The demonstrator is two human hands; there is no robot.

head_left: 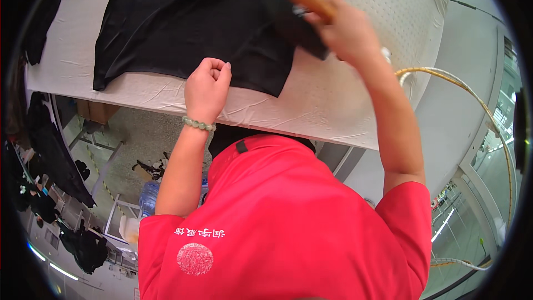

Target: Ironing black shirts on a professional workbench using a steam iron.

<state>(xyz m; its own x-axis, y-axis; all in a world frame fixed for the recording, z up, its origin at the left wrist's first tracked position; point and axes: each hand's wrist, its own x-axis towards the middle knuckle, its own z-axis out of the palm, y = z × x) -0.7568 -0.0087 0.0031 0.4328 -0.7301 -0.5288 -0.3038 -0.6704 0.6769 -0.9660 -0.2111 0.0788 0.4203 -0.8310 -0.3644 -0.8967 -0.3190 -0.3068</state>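
A black garment or fabric piece (183,28) lies spread on a pale padded ironing table (327,103), with soft creases across it. My right hand (347,30) is wrapped round the wooden handle of a steam iron (277,0), which is somewhat blurred. The iron is over the right part of the black fabric; whether its plate touches cannot be told. At the near edge of the fabric rests my left hand (207,89), fingers curled in, a green bead bracelet on the wrist. Anything inside those curled fingers is hidden.
A yellow-and-white hose (472,89) loops down at the right, beside a grey cabinet (461,50). More dark cloth (53,16) hangs over the table's left side. Below the table stand a cardboard box (102,112) and a blue water bottle (149,197) on the floor.
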